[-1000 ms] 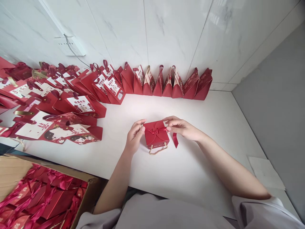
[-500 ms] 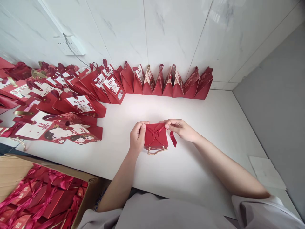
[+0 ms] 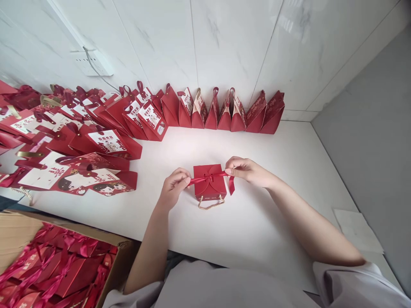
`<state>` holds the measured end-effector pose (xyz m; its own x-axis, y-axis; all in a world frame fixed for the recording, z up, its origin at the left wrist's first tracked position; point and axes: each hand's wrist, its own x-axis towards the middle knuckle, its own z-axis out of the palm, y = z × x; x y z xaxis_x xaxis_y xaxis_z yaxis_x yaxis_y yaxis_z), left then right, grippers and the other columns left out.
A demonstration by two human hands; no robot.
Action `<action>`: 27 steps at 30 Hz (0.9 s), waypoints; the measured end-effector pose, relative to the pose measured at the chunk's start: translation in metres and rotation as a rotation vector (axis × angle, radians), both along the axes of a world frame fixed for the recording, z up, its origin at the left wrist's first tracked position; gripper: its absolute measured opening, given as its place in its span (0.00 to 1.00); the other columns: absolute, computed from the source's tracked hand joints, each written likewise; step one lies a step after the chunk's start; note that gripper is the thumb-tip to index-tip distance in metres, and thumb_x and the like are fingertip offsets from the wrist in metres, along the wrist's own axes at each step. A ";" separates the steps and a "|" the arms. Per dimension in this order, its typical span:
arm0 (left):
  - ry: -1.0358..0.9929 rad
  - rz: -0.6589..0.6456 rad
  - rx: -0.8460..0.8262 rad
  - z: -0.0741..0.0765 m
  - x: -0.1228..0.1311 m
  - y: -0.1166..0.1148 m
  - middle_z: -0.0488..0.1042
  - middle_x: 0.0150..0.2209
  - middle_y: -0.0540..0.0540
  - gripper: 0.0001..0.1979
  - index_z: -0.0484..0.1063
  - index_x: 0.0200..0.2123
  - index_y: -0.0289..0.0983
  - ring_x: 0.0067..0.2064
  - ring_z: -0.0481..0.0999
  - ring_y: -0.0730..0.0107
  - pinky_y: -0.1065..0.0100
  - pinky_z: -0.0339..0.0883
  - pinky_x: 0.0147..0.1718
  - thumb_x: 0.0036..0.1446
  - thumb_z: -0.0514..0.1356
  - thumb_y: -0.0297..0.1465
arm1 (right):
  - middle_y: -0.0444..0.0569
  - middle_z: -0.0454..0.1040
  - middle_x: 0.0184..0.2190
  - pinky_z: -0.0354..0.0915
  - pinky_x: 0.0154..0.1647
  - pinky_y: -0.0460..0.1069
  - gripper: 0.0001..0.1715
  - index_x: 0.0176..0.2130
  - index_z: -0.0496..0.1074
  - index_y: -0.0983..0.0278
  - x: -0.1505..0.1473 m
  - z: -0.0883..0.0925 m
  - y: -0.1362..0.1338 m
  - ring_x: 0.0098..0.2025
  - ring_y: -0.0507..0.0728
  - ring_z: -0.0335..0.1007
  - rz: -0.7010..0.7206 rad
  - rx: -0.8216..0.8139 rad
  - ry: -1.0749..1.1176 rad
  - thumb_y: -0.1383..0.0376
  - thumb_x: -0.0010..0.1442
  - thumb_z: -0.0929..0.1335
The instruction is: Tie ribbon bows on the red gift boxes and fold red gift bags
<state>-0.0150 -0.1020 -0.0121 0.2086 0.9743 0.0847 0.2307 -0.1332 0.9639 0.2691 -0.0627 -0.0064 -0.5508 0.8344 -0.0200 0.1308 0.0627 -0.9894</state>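
A small red gift box (image 3: pixel 212 187) sits on the white table in front of me, its petal-like flaps folded together on top. A red ribbon (image 3: pixel 201 180) runs through the middle of the lid and is drawn out to both sides. My left hand (image 3: pixel 175 185) pinches one end beside the box's left edge. At the upper right, my right hand (image 3: pixel 245 171) pinches the other side, with a loose tail hanging below the fingers. A twisted gold cord handle (image 3: pixel 212 205) lies at the near side of the box.
Several red gift boxes with ribbon handles (image 3: pixel 171 105) stand in a row along the tiled wall. More printed gift boxes (image 3: pixel 109 141) crowd the table's left side. A cardboard carton (image 3: pixel 123 252) at lower left holds ribboned red boxes. A wall socket (image 3: pixel 93 63) has a cable.
My left hand has left the box's edge and moved left, now holding a ribbon end. My right hand has shifted slightly right. The ribbon is stretched straighter across the lid.
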 end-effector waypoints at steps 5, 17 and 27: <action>0.030 -0.153 -0.291 0.014 -0.005 -0.001 0.56 0.21 0.52 0.20 0.62 0.22 0.36 0.23 0.55 0.76 0.69 0.50 0.22 0.62 0.56 0.42 | 0.45 0.72 0.28 0.63 0.36 0.50 0.25 0.30 0.72 0.64 0.002 0.009 -0.003 0.31 0.53 0.67 0.190 -0.206 -0.001 0.46 0.62 0.66; 0.114 -0.134 -0.316 0.012 -0.003 0.006 0.58 0.20 0.55 0.19 0.59 0.25 0.37 0.22 0.54 0.80 0.74 0.50 0.22 0.63 0.55 0.43 | 0.46 0.73 0.30 0.68 0.44 0.52 0.21 0.29 0.71 0.65 0.000 -0.007 0.002 0.36 0.54 0.72 0.166 -0.293 0.108 0.50 0.59 0.71; 0.191 -0.300 -0.451 0.003 -0.023 0.019 0.54 0.14 0.57 0.15 0.70 0.24 0.35 0.17 0.50 0.82 0.74 0.42 0.18 0.55 0.63 0.40 | 0.47 0.77 0.33 0.69 0.47 0.53 0.21 0.32 0.75 0.66 0.001 -0.017 0.007 0.39 0.56 0.76 0.198 -0.398 0.101 0.50 0.55 0.73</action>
<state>-0.0379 -0.0833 -0.0095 0.4523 0.8014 -0.3914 0.4214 0.1947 0.8857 0.2697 -0.0553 -0.0233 -0.7149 0.6507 -0.2558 0.0564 -0.3110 -0.9487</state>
